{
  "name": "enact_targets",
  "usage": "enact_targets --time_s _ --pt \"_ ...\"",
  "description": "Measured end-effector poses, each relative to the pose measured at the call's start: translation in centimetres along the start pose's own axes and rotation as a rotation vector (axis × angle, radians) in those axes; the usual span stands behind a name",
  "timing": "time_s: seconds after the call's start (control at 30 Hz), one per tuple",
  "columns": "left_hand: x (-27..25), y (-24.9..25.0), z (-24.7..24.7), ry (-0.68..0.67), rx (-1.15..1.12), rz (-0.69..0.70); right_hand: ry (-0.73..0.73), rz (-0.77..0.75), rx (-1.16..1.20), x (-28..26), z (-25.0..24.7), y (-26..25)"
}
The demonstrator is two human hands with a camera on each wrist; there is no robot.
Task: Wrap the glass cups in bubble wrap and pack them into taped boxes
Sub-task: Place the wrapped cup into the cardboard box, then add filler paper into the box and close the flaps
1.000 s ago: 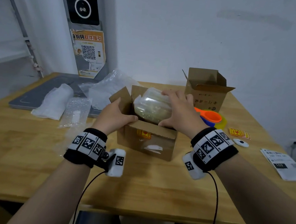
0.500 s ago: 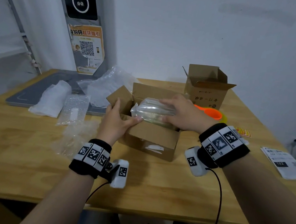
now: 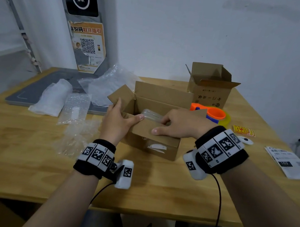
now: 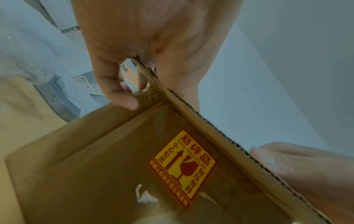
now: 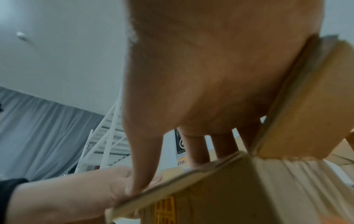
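Note:
An open cardboard box (image 3: 160,148) stands mid-table, a yellow fragile sticker (image 4: 182,166) on its front. A bubble-wrapped glass cup (image 3: 151,113) lies low inside it, mostly hidden by the flaps. My left hand (image 3: 119,123) grips the box's near-left corner, thumb along the near flap's edge and fingers curled round the left flap (image 4: 145,72). My right hand (image 3: 179,124) pinches the near flap (image 5: 191,171), with the thumb on its outer face and the fingers reaching inside over the wrapped cup.
A second open box (image 3: 210,93) stands at the back right, an orange tape dispenser (image 3: 214,113) in front of it. Loose bubble wrap (image 3: 75,109) and a white roll (image 3: 52,97) lie to the left on a grey mat (image 3: 27,93). Stickers (image 3: 243,130) and paper labels (image 3: 288,163) lie to the right.
The wrapped cup has sunk from above the rim down into the box. My right hand slid off its top onto the near flap; the left hand kept its hold at the corner.

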State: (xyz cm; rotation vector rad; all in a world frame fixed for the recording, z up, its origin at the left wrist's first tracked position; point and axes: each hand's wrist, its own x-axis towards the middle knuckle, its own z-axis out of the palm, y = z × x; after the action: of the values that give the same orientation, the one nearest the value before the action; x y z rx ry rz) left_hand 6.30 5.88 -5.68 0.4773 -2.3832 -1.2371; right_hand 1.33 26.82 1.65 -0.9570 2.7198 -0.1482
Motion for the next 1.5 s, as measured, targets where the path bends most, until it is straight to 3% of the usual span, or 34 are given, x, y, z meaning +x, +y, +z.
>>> enact_targets --time_s 0.2,0.43,0.63,0.73,0.8,0.87,0.93,1.03,1.1,1.27,1.37,1.5 --pt "-0.4 -0.3 0.0 0.014 0.036 -0.004 -0.114 0.047 -0.015 0.7 -0.2 -0.5" --pt "-1.7 0.0 0.1 0.021 0.066 0.016 0.027 0.086 -0.141 1.1 -0.3 0.0" --pt "-0.5 -0.2 -1.3 -0.116 -0.131 0.012 0.071 0.090 -0.061 1.9 -0.3 -0.4" --pt "-0.4 -0.8 -2.4 -0.047 -0.208 -0.023 0.044 0.048 0.071 1.7 -1.0 -0.9" --pt "0.0 -1.6 -3.3 0.080 -0.093 -0.046 0.026 0.014 0.133 1.6 -1.4 -1.2" --pt "0.7 -2.9 -4.4 0.173 0.263 -0.113 0.055 -0.029 0.159 1.6 -1.8 -1.6" --pt "1.6 -4.5 -5.2 0.101 0.515 -0.295 0.088 -0.060 0.166 1.6 -2.2 -2.0" --pt "2.3 -6.8 -5.3 -0.111 0.518 -0.480 0.112 -0.089 0.171 1.6 -2.3 -2.3" --pt "2.4 -8.2 -4.8 -0.158 0.563 -0.449 0.123 -0.098 0.183 1.7 -2.2 -2.3" --pt "2.5 -9.0 -4.7 -0.091 0.464 -0.325 0.150 -0.084 0.221 2.0 -1.8 -1.7" --pt "2.7 -7.4 -5.4 0.015 0.325 -0.260 0.191 -0.084 0.241 1.9 -1.9 -1.4" --pt "2.3 -2.7 -8.3 0.259 -0.001 -0.148 0.330 -0.103 0.333 1.2 -2.4 -1.4"
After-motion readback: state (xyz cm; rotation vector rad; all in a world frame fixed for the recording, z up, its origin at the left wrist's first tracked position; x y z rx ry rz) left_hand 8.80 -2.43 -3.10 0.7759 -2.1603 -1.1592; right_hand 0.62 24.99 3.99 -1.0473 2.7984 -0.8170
